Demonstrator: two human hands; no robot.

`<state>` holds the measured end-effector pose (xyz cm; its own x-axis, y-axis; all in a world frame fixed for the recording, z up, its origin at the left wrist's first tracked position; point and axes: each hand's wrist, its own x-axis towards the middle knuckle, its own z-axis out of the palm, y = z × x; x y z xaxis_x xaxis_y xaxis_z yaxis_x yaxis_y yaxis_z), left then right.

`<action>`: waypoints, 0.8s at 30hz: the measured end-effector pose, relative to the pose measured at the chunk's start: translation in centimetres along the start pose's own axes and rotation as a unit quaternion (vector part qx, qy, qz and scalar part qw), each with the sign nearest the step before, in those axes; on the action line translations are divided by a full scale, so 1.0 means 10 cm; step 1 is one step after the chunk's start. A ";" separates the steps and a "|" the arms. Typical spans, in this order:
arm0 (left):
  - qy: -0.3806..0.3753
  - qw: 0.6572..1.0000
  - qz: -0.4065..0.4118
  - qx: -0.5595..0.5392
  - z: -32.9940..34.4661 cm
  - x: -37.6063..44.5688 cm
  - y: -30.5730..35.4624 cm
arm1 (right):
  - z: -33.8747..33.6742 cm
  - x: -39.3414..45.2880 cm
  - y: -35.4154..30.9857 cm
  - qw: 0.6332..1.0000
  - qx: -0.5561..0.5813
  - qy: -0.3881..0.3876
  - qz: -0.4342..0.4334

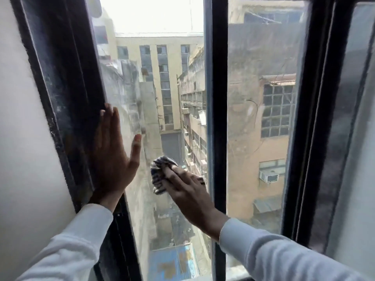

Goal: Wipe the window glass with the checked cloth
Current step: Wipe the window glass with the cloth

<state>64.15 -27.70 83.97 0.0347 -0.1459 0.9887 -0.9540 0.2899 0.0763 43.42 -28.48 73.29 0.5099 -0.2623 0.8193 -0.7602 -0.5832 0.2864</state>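
Note:
The left window glass (158, 82) is hazy and streaked, with buildings visible through it. My right hand (188, 189) presses a bunched dark-and-white checked cloth (159, 175) against the lower middle of this pane, close to the central black bar. My left hand (113, 159) lies flat with fingers spread, palm against the left edge of the glass and the black frame (67, 98). Both arms wear light long sleeves.
A black vertical bar (218, 118) divides the left pane from a second pane (261, 118) to the right. Another black frame post (312, 128) stands further right. A white wall (24, 138) borders the window on the left.

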 end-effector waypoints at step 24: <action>-0.230 0.909 0.265 0.223 0.54 0.38 1.66 | -0.80 0.40 2.32 0.963 -0.028 0.099 0.249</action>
<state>46.87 -28.58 88.24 -0.4961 -0.5074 0.7046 -0.8297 0.0376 -0.5570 24.62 -36.92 87.16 -0.0063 -0.3429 0.9393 -0.9139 -0.3794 -0.1447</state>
